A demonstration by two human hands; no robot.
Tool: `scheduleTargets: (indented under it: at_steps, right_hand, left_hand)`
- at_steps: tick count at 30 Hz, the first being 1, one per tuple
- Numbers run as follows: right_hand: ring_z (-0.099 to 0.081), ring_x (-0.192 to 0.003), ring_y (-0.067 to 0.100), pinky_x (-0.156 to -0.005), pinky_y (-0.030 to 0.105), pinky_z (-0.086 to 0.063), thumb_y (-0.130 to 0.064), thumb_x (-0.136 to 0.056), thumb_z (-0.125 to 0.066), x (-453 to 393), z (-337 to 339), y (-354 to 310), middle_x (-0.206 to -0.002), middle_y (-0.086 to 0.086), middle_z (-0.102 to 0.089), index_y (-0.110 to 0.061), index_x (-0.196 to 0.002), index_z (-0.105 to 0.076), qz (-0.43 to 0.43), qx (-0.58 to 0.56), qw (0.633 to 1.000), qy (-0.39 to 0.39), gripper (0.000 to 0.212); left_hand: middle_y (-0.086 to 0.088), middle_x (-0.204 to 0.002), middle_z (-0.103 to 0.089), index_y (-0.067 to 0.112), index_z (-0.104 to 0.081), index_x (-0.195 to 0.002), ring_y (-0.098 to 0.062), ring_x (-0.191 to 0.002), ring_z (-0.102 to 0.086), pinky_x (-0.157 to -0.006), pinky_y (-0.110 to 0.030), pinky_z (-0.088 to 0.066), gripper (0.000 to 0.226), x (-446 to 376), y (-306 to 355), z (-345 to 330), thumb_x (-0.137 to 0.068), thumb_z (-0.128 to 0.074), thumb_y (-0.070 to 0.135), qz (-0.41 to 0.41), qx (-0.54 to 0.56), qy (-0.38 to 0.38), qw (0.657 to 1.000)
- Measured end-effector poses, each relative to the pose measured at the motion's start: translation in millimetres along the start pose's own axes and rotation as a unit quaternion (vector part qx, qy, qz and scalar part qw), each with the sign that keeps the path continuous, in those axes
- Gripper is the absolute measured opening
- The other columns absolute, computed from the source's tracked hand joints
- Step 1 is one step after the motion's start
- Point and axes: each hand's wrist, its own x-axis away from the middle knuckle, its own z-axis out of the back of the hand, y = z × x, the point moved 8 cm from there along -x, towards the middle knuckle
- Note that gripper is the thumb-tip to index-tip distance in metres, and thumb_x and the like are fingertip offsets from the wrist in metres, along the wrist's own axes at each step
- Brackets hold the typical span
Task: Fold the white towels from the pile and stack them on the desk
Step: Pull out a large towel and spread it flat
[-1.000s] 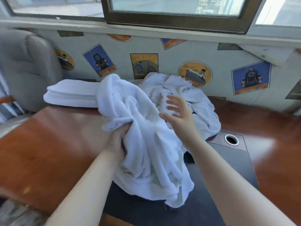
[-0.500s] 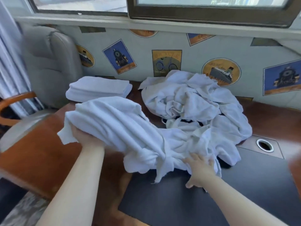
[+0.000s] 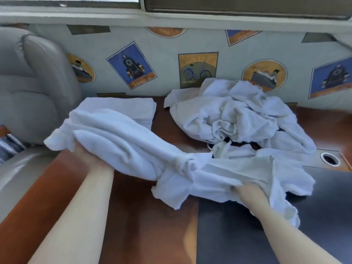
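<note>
A white towel (image 3: 122,141) is stretched between the two hands above the wooden counter (image 3: 38,191), twisted into a bunched knot near its middle, so the step in hand looks like opening it out before any fold can be made. The left hand (image 3: 89,159) grips one end from beneath, its fingers curled into the cloth and mostly hidden by it; the right hand (image 3: 249,193) grips the other end, fingers buried in the fabric, though blur leaves it unclear whether it pinches an edge or a whole handful. This towel hangs in front of the loose pile of towels (image 3: 234,119), which lies against the wallpapered wall (image 3: 163,73), and its right end seems to touch or overlap the pile's nearest folds. To do this well, the towel should probably be lifted clear of the pile first, so nothing else drags along with it. Then each hand would do best to work along to a true corner, since a grip on a bunch keeps the twist in place. A short shake with the arms apart should let the knot fall open. The folded stack (image 3: 133,107), left of the pile and behind the held towel, is where the finished piece belongs, edges matched to those below. The dark mat (image 3: 285,244), nearer the person than the pile, offers a flat place for laying the towel out.
</note>
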Motion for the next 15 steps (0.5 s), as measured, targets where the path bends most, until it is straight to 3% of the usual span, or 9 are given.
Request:
scheduleTargets:
  at_steps: [2, 4, 6, 7, 9, 10, 12, 13, 15]
  right_hand:
    - [-0.056, -0.082, 0.029, -0.081, 0.044, -0.047, -0.037, -0.083, -0.043, 3.7, 32.8, 11.0, -0.091, 0.008, -0.065, -0.016, -0.089, -0.064, -0.030, -0.135, 0.983, 0.122, 0.030]
    - [-0.052, -0.079, 0.032, -0.074, 0.041, -0.041, -0.037, -0.081, -0.039, 16.0, 57.0, 26.1, -0.082, 0.006, -0.058, -0.014, -0.091, -0.061, -0.082, -0.194, 0.951, 0.226, 0.033]
    - [-0.052, -0.086, 0.037, -0.075, 0.040, -0.036, -0.036, -0.081, -0.041, 26.8, 67.5, 36.8, -0.090, 0.015, -0.060, -0.007, -0.102, -0.060, -0.126, -0.233, 0.917, 0.297, 0.041]
    - [-0.053, -0.092, 0.040, -0.077, 0.041, -0.038, -0.032, -0.084, -0.046, 32.2, 69.7, 37.3, -0.098, 0.020, -0.061, -0.004, -0.109, -0.059, -0.139, -0.222, 0.911, 0.318, 0.040]
    - [-0.055, -0.099, 0.042, -0.087, 0.046, -0.044, -0.022, -0.081, -0.058, 34.8, 65.1, 23.4, -0.106, 0.021, -0.062, -0.004, -0.114, -0.058, -0.106, -0.141, 0.932, 0.316, 0.038]
    - [-0.054, -0.107, 0.039, -0.096, 0.047, -0.042, -0.019, -0.078, -0.062, 34.0, 55.7, 7.3, -0.113, 0.016, -0.062, -0.008, -0.118, -0.058, -0.047, -0.089, 0.950, 0.297, 0.042]
    - [-0.037, -0.134, 0.026, -0.115, 0.041, -0.018, -0.021, -0.077, -0.063, 30.9, 30.5, -23.6, -0.139, 0.001, -0.048, -0.022, -0.137, -0.047, 0.070, 0.021, 0.970, 0.230, 0.062]
    - [-0.029, -0.140, 0.021, -0.117, 0.039, -0.008, -0.023, -0.078, -0.061, 29.6, 19.2, -38.3, -0.145, -0.005, -0.040, -0.028, -0.144, -0.038, 0.112, 0.073, 0.971, 0.200, 0.070]
    - [-0.037, -0.133, 0.018, -0.112, 0.036, -0.017, -0.030, -0.082, -0.055, 26.0, -3.4, -55.1, -0.142, -0.008, -0.043, -0.031, -0.148, -0.027, 0.155, 0.168, 0.962, 0.147, 0.072]
  left_hand:
    - [-0.003, -0.100, -0.075, 0.022, -0.061, -0.117, -0.026, -0.097, -0.069, -0.087, -0.044, -0.051, 0.034, -10.5, -7.6, 20.9, -0.099, -0.038, 0.039, 0.033, -0.069, 0.029, 0.997]
    - [-0.007, -0.117, -0.070, 0.025, -0.058, -0.126, -0.032, -0.112, -0.062, -0.091, -0.050, -0.048, 0.039, -14.8, -38.3, 47.7, -0.094, -0.045, 0.043, 0.163, -0.123, 0.077, 0.976]
    - [-0.005, -0.132, -0.059, 0.024, -0.053, -0.133, -0.031, -0.124, -0.052, -0.099, -0.048, -0.040, 0.046, 8.4, -72.9, 74.3, -0.092, -0.050, 0.045, 0.271, -0.229, 0.157, 0.922]
    - [-0.007, -0.138, -0.053, 0.020, -0.047, -0.139, -0.031, -0.129, -0.048, -0.102, -0.046, -0.038, 0.052, 21.3, -83.9, 86.5, -0.092, -0.054, 0.041, 0.273, -0.284, 0.202, 0.897]
    - [-0.015, -0.144, -0.045, 0.010, -0.038, -0.144, -0.035, -0.130, -0.046, -0.106, -0.046, -0.041, 0.073, 41.4, -85.4, 96.3, -0.084, -0.069, 0.034, 0.148, -0.447, 0.280, 0.837]
    - [-0.017, -0.143, -0.044, 0.009, -0.037, -0.144, -0.037, -0.129, -0.046, -0.106, -0.048, -0.040, 0.082, 46.8, -85.2, 84.0, -0.076, -0.078, 0.031, 0.043, -0.545, 0.252, 0.798]
    - [-0.012, -0.149, -0.037, 0.014, -0.040, -0.144, -0.033, -0.136, -0.035, -0.110, -0.049, -0.034, 0.089, 63.1, -115.3, 31.3, -0.067, -0.083, 0.027, -0.133, -0.703, 0.047, 0.697]
    - [-0.008, -0.152, -0.030, 0.019, -0.040, -0.144, -0.030, -0.139, -0.029, -0.111, -0.048, -0.030, 0.087, 74.7, -142.7, 5.6, -0.069, -0.081, 0.032, -0.167, -0.755, -0.068, 0.631]
    - [-0.003, -0.152, -0.031, 0.023, -0.039, -0.143, -0.026, -0.139, -0.030, -0.111, -0.043, -0.032, 0.085, 88.7, -197.2, -14.4, -0.071, -0.076, 0.051, -0.105, -0.799, -0.219, 0.551]
